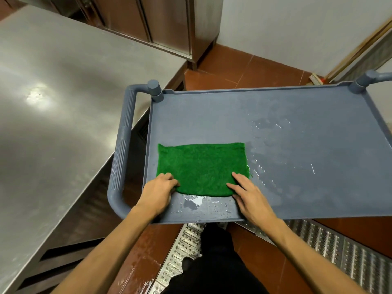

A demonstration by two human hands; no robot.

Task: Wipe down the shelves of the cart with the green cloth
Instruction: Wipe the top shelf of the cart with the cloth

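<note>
We have the green cloth [201, 166] spread flat in 1 layer on the top shelf [297, 115] of the cart [265, 215], towards its near left part. Our left hand [158, 190] sits at the near left corner, its fingers [169, 177] curled onto the edge and, as far as we can tell, pinching it. Our right hand [248, 192] lies on the near right corner with its fingers [238, 177] straight and flat, pressing, not gripping.

We judge the cloth to be soft, light and limp, and probably damp, so it will bunch or fold if we push it from 1 corner only. Holding both near corners, or pressing flat palms on its middle, should keep it spread as it slides. The plastic shelf looks smooth and wet, so it should glide easily.

A small puddle [192, 203] lies just in front of the cloth, and drops [265, 124] are scattered to its right. The raised rim and the 2 corner posts [156, 90] will stop the strokes at the edges. The cart's handle [121, 149] stands just left of our left hand, with the steel bench [53, 102] beyond it. A brush [316, 78] leans by the far wall. The lower shelves are hidden under the top 1.
</note>
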